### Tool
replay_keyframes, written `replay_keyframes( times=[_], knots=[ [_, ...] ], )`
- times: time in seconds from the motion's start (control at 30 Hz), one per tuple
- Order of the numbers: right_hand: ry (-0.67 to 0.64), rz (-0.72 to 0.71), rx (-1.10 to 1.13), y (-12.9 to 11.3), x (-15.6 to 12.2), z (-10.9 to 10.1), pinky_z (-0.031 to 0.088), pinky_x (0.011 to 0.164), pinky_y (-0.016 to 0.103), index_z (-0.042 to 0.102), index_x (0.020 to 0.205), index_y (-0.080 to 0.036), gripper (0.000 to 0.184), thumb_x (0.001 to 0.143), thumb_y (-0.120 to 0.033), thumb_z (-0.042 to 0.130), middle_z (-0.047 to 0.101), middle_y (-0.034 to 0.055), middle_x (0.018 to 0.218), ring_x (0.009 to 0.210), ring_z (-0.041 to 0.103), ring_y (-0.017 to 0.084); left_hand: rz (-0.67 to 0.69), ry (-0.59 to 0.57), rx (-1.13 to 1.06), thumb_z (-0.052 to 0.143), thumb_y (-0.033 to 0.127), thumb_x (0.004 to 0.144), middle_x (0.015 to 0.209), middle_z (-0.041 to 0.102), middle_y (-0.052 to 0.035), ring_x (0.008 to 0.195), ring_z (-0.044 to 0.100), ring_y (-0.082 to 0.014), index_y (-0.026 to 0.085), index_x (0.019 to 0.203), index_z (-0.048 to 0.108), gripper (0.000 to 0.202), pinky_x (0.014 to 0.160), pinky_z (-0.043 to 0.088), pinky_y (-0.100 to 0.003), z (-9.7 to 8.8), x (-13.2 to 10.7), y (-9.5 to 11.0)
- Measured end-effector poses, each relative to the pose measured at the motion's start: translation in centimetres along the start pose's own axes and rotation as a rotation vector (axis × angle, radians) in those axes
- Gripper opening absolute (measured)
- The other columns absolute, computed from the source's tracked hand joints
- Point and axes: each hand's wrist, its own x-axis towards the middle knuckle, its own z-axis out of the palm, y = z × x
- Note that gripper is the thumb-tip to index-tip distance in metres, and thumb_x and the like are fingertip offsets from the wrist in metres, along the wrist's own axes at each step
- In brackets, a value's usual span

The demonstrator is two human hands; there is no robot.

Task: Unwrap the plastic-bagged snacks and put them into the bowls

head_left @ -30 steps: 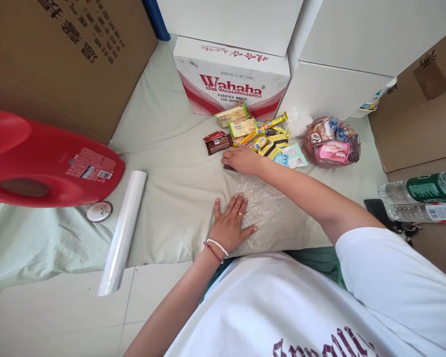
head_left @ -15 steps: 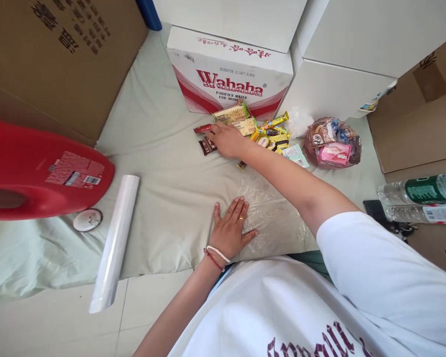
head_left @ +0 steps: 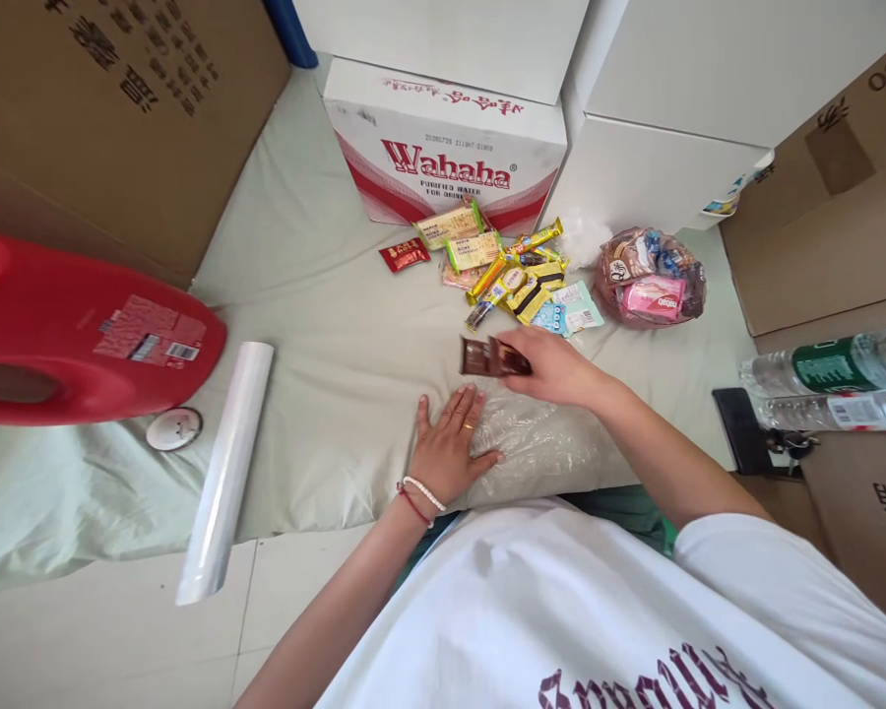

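Note:
My right hand is closed round brown-wrapped snack bars, held above the cloth-covered surface. My left hand lies flat with its fingers spread, at the left edge of a sheet of clear plastic film. Beyond my hands is a loose pile of packaged snacks: pale green-edged cracker packs, yellow-wrapped bars and a light blue packet. A small red packet lies at the pile's left.
Behind the snacks stands a Wahaha water carton. To the right are a bag of snacks, plastic bottles and a black phone. On the left are a red jug, a roll of clear film and a round white disc.
My right hand has drawn back from the pile toward me and to the right, carrying the brown bars taken from beside the red packet. My left hand stays almost in place.

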Motion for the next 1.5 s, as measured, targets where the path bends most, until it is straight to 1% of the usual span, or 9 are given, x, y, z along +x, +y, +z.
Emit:
replay_keyframes(
  times=[0.17, 0.33, 0.53, 0.73, 0.9, 1.1, 1.27, 1.4, 1.5],
  knots=[
    [-0.171, 0.399, -0.069, 2.7, -11.8, 4.4, 0.043, 0.082, 0.032, 0.063, 0.116, -0.017, 0.029, 0.087, -0.022, 0.067, 0.064, 0.0117, 0.118, 0.109, 0.057, 0.027, 0.001, -0.018, -0.032, 0.036, 0.050, 0.107, 0.169, 0.038, -0.0115, 0.156, 0.038, -0.0324, 0.027, 0.155, 0.051, 0.055, 0.128, 0.003, -0.072, -0.4, 0.2, -0.2],
    [-0.152, 0.631, -0.082, 3.5, -16.2, 4.2, 0.044, 0.078, 0.032, 0.061, 0.121, -0.017, 0.031, 0.091, -0.026, 0.066, 0.061, 0.0128, 0.121, 0.110, 0.060, 0.027, -0.053, -0.009, 0.006, 0.050, 0.056, 0.100, 0.169, 0.039, -0.0144, 0.155, 0.040, -0.0352, 0.027, 0.161, 0.041, 0.068, 0.127, 0.002, -0.073, 0.0, 0.4, 0.3],
    [-0.092, 0.411, -0.043, 2.5, -13.3, 0.7, 0.044, 0.075, 0.030, 0.062, 0.121, -0.021, 0.032, 0.091, -0.027, 0.069, 0.061, 0.0100, 0.120, 0.104, 0.065, 0.025, -0.078, -0.036, 0.036, 0.057, 0.062, 0.094, 0.170, 0.035, -0.0184, 0.157, 0.036, -0.0371, 0.023, 0.169, 0.020, 0.092, 0.128, 0.002, -0.071, 0.7, -0.1, 0.6],
    [-0.181, 0.305, -0.012, 1.0, -8.9, 3.5, 0.050, 0.087, 0.033, 0.058, 0.133, -0.013, 0.051, 0.086, -0.019, 0.076, 0.059, 0.0164, 0.132, 0.111, 0.064, 0.029, -0.085, -0.001, 0.042, 0.058, 0.064, 0.093, 0.169, 0.036, -0.0187, 0.157, 0.036, -0.0362, 0.021, 0.169, 0.019, 0.095, 0.129, 0.008, -0.066, 1.2, -1.2, 0.2],
    [-0.117, 0.295, 0.078, 3.1, -10.5, 5.6, 0.046, 0.106, 0.034, 0.060, 0.132, -0.010, 0.045, 0.089, -0.016, 0.073, 0.056, 0.0172, 0.141, 0.125, 0.057, 0.028, -0.129, -0.005, 0.049, 0.042, 0.056, 0.102, 0.169, 0.037, -0.0156, 0.159, 0.033, -0.0325, 0.021, 0.166, 0.028, 0.074, 0.129, 0.009, -0.066, 1.0, -1.7, 0.6],
    [-0.013, 0.409, -0.041, 3.2, -12.6, 4.9, 0.050, 0.095, 0.037, 0.063, 0.131, -0.018, 0.039, 0.096, -0.034, 0.069, 0.058, 0.0149, 0.137, 0.125, 0.054, 0.030, -0.171, -0.055, 0.119, 0.045, 0.062, 0.099, 0.172, 0.030, -0.0173, 0.161, 0.026, -0.0367, 0.019, 0.167, 0.028, 0.082, 0.127, -0.002, -0.072, 0.4, -1.2, 1.7],
    [-0.031, 0.397, -0.086, 1.0, -11.1, 4.2, 0.051, 0.087, 0.036, 0.064, 0.127, -0.020, 0.039, 0.097, -0.044, 0.068, 0.061, 0.0132, 0.126, 0.119, 0.057, 0.029, -0.145, 0.050, 0.078, 0.051, 0.065, 0.095, 0.171, 0.032, -0.0192, 0.159, 0.029, -0.0393, 0.020, 0.164, 0.034, 0.084, 0.127, 0.011, -0.069, 0.3, -1.5, 1.3],
    [-0.147, 0.354, -0.136, -0.1, -9.3, 5.1, 0.052, 0.086, 0.036, 0.063, 0.124, -0.018, 0.035, 0.094, -0.035, 0.071, 0.061, 0.0155, 0.129, 0.119, 0.056, 0.030, -0.420, 0.338, 0.061, 0.051, 0.065, 0.096, 0.145, 0.059, -0.0233, 0.141, 0.047, -0.0420, 0.017, 0.133, 0.066, 0.062, 0.115, 0.036, -0.064, -0.1, -2.3, 1.6],
    [-0.157, 0.353, -0.158, -0.2, -8.9, 5.8, 0.052, 0.086, 0.037, 0.063, 0.123, -0.016, 0.034, 0.094, -0.031, 0.070, 0.061, 0.0170, 0.128, 0.118, 0.056, 0.031, -0.541, 0.271, 0.068, 0.056, 0.065, 0.093, 0.107, 0.068, -0.0188, 0.115, 0.057, -0.0409, 0.020, 0.096, 0.074, 0.049, 0.098, 0.046, -0.061, -0.3, -2.6, 2.7]
  ],
)
